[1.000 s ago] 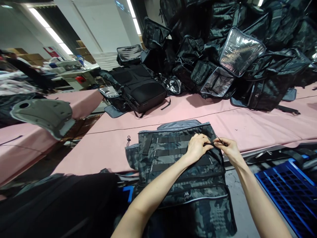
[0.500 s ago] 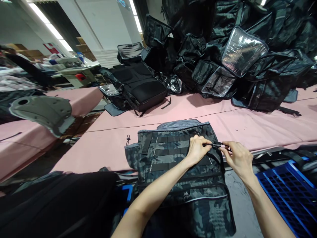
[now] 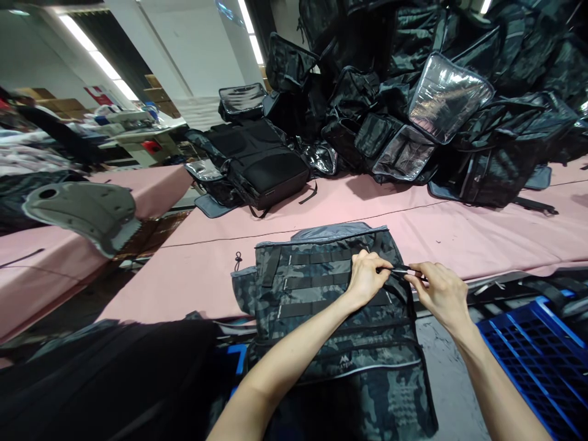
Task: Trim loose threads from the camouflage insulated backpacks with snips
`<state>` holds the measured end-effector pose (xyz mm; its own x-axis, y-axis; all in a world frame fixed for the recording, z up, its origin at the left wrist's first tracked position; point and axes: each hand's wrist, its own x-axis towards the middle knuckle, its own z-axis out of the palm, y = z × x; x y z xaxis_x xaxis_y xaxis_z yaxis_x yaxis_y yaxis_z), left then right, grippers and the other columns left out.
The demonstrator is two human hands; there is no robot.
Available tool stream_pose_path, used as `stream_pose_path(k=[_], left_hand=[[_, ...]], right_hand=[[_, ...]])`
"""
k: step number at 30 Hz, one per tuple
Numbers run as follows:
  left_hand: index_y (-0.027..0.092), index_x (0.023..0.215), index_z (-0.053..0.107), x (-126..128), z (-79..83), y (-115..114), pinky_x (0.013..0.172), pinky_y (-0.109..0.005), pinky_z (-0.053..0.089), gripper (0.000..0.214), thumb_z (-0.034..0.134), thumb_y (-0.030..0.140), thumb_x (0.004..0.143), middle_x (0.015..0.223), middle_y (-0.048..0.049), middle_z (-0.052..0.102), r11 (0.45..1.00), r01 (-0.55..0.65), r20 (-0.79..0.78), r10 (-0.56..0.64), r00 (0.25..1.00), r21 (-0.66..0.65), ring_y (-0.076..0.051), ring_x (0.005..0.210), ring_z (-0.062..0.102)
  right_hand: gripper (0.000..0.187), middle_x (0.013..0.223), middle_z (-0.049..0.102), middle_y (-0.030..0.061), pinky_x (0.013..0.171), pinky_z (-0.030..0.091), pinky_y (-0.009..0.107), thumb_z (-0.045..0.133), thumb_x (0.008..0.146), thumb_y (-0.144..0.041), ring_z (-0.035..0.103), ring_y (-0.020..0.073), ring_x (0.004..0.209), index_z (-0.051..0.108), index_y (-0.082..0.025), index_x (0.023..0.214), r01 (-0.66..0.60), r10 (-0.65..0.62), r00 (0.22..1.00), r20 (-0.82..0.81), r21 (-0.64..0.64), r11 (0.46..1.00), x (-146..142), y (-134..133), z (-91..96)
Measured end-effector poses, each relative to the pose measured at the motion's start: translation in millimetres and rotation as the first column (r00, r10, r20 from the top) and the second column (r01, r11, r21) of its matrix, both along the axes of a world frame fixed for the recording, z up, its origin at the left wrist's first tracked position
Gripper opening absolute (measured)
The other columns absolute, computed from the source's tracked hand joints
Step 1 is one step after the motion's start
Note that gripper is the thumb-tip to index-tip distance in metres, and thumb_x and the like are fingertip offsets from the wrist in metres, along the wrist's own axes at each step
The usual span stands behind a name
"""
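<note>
A dark camouflage backpack [image 3: 316, 294] lies with its front panel up, partly over the table's near edge. Rows of black webbing cross the panel, and a pale logo shows lower down. My left hand [image 3: 367, 275] rests on the panel's upper right, its fingers pinched on a thin black strap [image 3: 400, 267]. Just beyond the pack's right edge, my right hand [image 3: 438, 288] pinches the other end of this strap. A pale glint runs along the short piece between the hands; its exact kind is hard to make out. The drawcord [image 3: 237, 260] of the side pocket sticks up at left.
Pink cloth covers the table [image 3: 193, 269]. Behind, several camouflage bags with silver linings [image 3: 450, 98] are heaped, beside a black-backed bag [image 3: 269, 165]. A blue crate [image 3: 537, 355] stands at lower right, black fabric [image 3: 114, 380] at lower left, a grey chair back [image 3: 82, 208] at left.
My right hand has shifted very slightly left, toward my left hand. Both hands keep their pinch on the strap, and the backpack stays in place.
</note>
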<state>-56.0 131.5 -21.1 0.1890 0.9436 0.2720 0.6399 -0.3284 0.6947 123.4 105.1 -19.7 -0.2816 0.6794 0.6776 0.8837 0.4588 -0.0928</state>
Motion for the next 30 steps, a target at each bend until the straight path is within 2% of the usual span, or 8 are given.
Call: stream_pose_path(k=[7, 17, 30], left_hand=[[0.024, 0.080, 0.072, -0.4, 0.4, 0.4, 0.081, -0.034, 0.034, 0.012, 0.061, 0.019, 0.077, 0.075, 0.0001, 0.065, 1.000, 0.004, 0.000, -0.004, 1.000, -0.001, -0.017, 0.082, 0.048], [0.024, 0.080, 0.072, -0.3, -0.3, -0.2, 0.081, -0.034, 0.034, 0.013, 0.061, 0.019, 0.077, 0.075, -0.0001, 0.065, 1.000, 0.005, -0.010, -0.005, 1.000, 0.006, -0.017, 0.082, 0.048], [0.023, 0.081, 0.072, -0.9, 4.4, -1.6, 0.082, -0.035, 0.034, 0.015, 0.058, 0.019, 0.078, 0.077, -0.0012, 0.065, 1.000, 0.013, -0.053, -0.014, 0.998, -0.014, -0.018, 0.084, 0.048]], right_hand=[[0.019, 0.075, 0.065, -0.0002, 0.062, 0.037, 0.024, 0.054, 0.086, -0.038, 0.058, 0.0130, 0.069, 0.062, -0.020, 0.090, -0.010, 0.007, 0.996, -0.093, -0.033, 0.999, 2.9, 1.4, -3.2], [0.024, 0.072, 0.065, 0.0003, 0.058, 0.035, 0.025, 0.053, 0.085, -0.042, 0.058, 0.0133, 0.066, 0.063, -0.020, 0.088, 0.007, -0.009, 0.999, -0.041, -0.036, 0.999, -0.3, 1.6, -0.5], [0.020, 0.071, 0.064, 0.0014, 0.057, 0.033, 0.026, 0.053, 0.086, -0.039, 0.056, 0.0144, 0.066, 0.062, -0.020, 0.086, 0.001, 0.000, 0.999, 0.042, -0.020, 1.000, 0.4, 3.6, 9.8]])
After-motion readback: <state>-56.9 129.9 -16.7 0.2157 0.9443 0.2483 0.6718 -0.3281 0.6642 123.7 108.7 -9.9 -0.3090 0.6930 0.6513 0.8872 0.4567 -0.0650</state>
